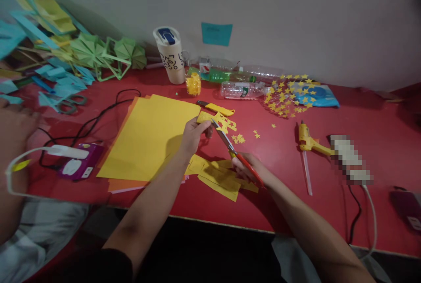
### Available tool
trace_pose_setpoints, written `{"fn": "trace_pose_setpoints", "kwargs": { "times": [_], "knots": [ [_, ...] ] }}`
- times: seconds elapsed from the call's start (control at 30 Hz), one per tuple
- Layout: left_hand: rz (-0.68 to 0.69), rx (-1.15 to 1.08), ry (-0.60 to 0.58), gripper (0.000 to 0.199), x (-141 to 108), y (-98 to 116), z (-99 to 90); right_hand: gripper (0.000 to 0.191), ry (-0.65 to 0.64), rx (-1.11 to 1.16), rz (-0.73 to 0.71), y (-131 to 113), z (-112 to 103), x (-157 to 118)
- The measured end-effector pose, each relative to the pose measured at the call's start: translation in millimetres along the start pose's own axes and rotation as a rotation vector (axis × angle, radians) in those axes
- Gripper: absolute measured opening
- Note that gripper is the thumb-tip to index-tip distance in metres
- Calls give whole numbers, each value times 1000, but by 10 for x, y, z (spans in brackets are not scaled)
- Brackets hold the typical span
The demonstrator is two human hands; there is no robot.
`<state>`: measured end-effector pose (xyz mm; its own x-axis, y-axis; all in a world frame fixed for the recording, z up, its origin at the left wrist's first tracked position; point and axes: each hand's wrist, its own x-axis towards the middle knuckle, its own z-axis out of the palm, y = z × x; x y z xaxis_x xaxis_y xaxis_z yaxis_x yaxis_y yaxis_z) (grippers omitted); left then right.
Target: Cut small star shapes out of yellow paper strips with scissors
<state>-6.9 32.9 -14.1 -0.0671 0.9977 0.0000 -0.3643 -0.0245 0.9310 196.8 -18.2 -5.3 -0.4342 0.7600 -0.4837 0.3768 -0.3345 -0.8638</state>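
My left hand (194, 133) pinches a small piece of yellow paper (204, 118) between thumb and fingers. Red-handled scissors (247, 168) are gripped in my right hand (244, 165), their blades pointing up-left and meeting the paper's edge. Just beyond the blades lies a yellow scrap (227, 122) with star-shaped holes. Several small cut stars (238, 139) rest on the table right of the blades. Below my hands are overlapping yellow paper pieces (219, 180). A stack of yellow sheets (148, 136), with orange sheets beneath, lies left of my left hand.
A yellow box cutter (217, 108) lies behind my hands. Further back stand a white tumbler (170, 57) and plastic bottles (241, 90). A yellow glue gun (305, 138) is at right. A purple power strip (79, 162) with cables and another person's arm (15, 143) are at left.
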Motion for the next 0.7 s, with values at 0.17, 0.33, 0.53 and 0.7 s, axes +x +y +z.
{"fn": "trace_pose_setpoints", "kwargs": {
  "times": [0.17,0.33,0.53,0.7],
  "knots": [
    [-9,14,-4,14,-1,6,2,52,-12,26,-2,7,-3,4],
    [-26,52,26,17,-3,8,11,52,-12,28,-7,-24,-8,-14],
    [-16,64,20,17,-8,-1,-2,52,11,21,19,-22,-5,-14],
    [-1,32,3,19,2,-4,-8,49,5,21,9,5,-12,-13]
  ]
}}
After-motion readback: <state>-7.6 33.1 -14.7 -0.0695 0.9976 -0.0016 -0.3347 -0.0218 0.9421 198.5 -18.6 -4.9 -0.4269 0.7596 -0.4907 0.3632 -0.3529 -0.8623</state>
